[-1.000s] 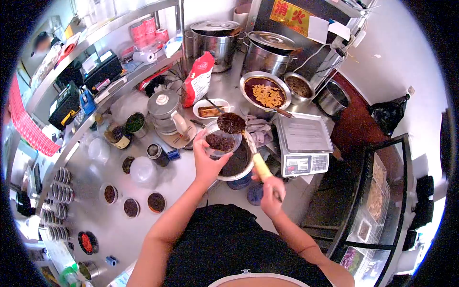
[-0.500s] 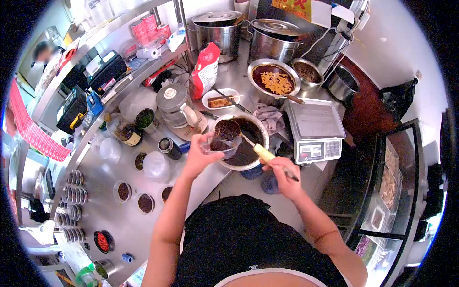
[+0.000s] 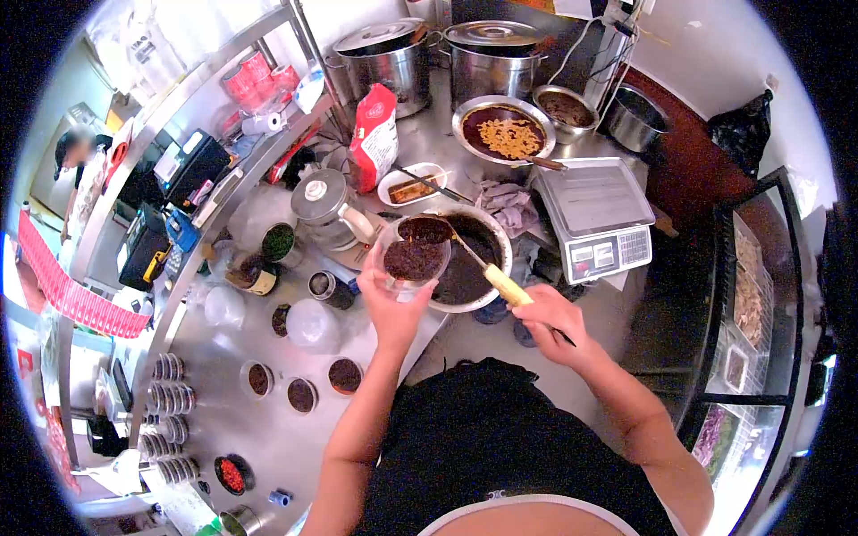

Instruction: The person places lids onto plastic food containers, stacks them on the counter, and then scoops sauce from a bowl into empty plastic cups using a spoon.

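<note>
My left hand [image 3: 393,308] is wrapped around a clear plastic cup [image 3: 418,279] with a dark, chunky sauce in it. In my right hand [image 3: 551,320] is a ladle [image 3: 507,285], gripped by its pale yellow handle. The ladle's head, filled with the same dark sauce, overlaps the cup's far rim. Behind and to the right of the cup stands a large basin [image 3: 508,254] of dark sauce, partly covered by the ladle and cup. On the steel table to the left are several filled cups, one of them a cup of sauce [image 3: 345,375] close to my left forearm.
A digital scale [image 3: 597,205] is right of the basin. Farther back are a bowl of red oil [image 3: 465,136], stockpots [image 3: 492,76] and a red-and-white bag [image 3: 375,134]. A glass kettle [image 3: 322,210] stands left of the basin. Stacked lids [image 3: 170,397] line the left edge; a person [image 3: 79,156] is beyond the shelf.
The cup has come upright and shows more sauce inside. The ladle head remains over it, now at the far rim. The whole view has shifted slightly.
</note>
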